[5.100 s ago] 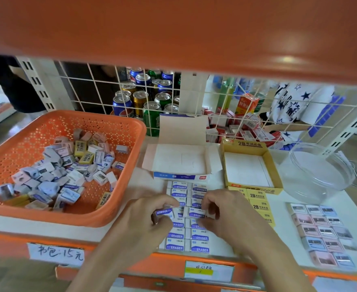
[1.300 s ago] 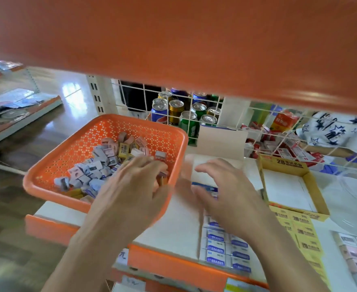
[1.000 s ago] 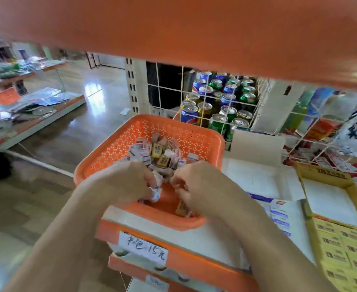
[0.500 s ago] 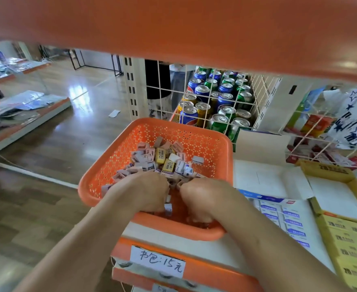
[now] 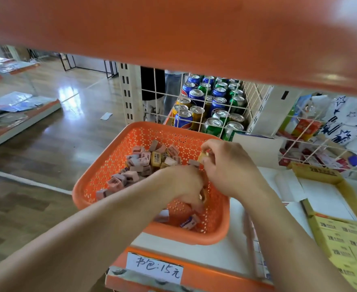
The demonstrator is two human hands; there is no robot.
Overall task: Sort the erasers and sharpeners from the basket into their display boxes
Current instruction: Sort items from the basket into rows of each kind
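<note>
orange perforated basket [image 5: 183, 236] at the left end of the white shelf [image 5: 194, 252], holding a heap of small pink and lilac sharpeners [image 5: 131, 175], yellow-sleeved erasers [image 5: 156, 159] and, near the front wall, a white eraser with a blue label [image 5: 188, 223]. right hand [image 5: 226, 165] pinches a yellow piece [image 5: 202, 157] above the heap. left hand [image 5: 181, 184] digs fingers-down among the pieces; its grasp cannot be told. yellow display box [image 5: 312, 171] lies open to the right.

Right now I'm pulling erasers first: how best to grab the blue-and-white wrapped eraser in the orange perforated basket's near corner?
Pinch the blue-and-white wrapped eraser by its long sides, from above: it lies roughly flat beside the orange perforated basket wall.
</note>
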